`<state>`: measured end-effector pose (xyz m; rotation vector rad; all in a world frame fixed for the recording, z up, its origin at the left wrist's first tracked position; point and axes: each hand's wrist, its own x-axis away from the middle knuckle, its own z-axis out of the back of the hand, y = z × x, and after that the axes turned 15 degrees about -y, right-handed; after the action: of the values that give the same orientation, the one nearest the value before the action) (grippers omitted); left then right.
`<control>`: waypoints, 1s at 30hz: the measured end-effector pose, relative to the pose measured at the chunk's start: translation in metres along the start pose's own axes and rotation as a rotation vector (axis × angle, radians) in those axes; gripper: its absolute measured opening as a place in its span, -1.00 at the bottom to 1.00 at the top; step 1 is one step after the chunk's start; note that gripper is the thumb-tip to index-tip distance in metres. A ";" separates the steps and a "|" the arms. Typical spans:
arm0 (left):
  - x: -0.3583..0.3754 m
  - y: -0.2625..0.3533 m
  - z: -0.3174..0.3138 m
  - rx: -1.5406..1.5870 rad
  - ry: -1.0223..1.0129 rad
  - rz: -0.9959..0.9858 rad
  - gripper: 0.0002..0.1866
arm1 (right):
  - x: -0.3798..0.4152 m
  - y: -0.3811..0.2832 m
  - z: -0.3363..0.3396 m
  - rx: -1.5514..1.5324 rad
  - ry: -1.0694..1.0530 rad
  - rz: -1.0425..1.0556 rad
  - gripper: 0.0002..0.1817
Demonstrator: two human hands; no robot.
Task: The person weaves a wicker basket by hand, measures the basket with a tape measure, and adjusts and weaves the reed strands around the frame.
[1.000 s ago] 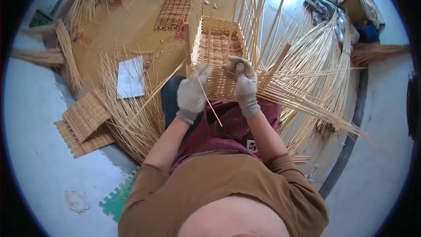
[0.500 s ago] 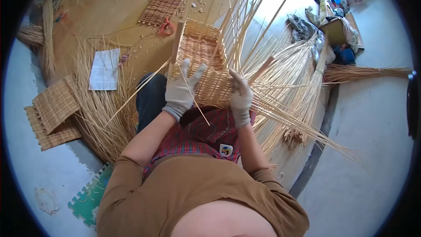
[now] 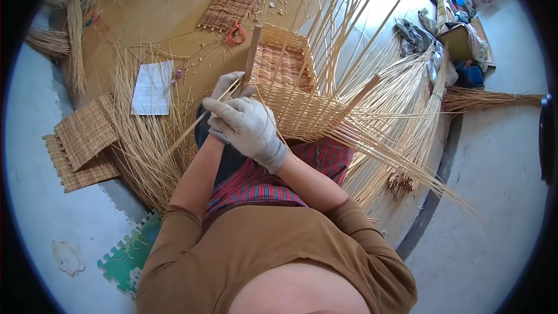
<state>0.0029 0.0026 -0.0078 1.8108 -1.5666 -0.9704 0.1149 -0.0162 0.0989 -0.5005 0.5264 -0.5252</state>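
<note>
Basket point(image 3: 308, 110) just beyond lap point(image 3: 261, 189), long axis apparently running away from torso. Right hand point(image 3: 251, 127) crossed over left hand point(image 3: 224, 85) at near-left corner, both part-curled; grip on strands point(image 3: 192, 131) unclear.

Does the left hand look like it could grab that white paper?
Probably yes. The paper lies on that side, with nothing tall between it and the left hand. But that hand seems busy with a pale strip, so it might have to let go first.
</note>
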 end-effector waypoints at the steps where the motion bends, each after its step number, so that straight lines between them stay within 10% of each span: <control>1: -0.001 -0.001 0.003 0.054 -0.020 0.071 -0.64 | 0.002 0.000 -0.001 -0.001 -0.001 -0.008 -0.57; 5: 0.002 -0.012 0.007 0.323 0.053 0.061 -0.70 | 0.015 -0.004 -0.007 0.088 0.123 -0.006 -0.64; 8: 0.002 -0.021 -0.007 -1.111 0.153 -0.290 -0.56 | 0.019 0.001 -0.009 0.122 0.161 -0.043 -0.70; 11: -0.001 -0.015 -0.005 -1.277 0.141 -0.382 -0.62 | 0.038 0.010 0.000 0.080 0.132 -0.048 -0.73; 19: -0.023 0.005 -0.006 -0.429 -0.016 0.011 -0.46 | 0.077 0.094 0.011 -0.751 0.542 -0.672 -0.84; 24: -0.024 -0.016 0.011 -0.660 -0.112 0.052 -0.49 | 0.032 0.087 0.039 -0.550 0.549 -0.537 -0.83; 26: -0.025 -0.023 0.006 -0.549 -0.081 0.067 -0.51 | -0.004 0.087 0.055 0.063 0.405 -0.301 -0.75; 30: -0.020 -0.015 -0.012 -0.599 0.025 0.072 -0.59 | -0.037 0.075 0.065 -0.084 0.361 -0.262 -0.57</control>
<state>0.0204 0.0247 -0.0093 1.3309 -1.1473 -1.2149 0.1508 0.0818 0.1176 -0.5624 0.8359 -0.8553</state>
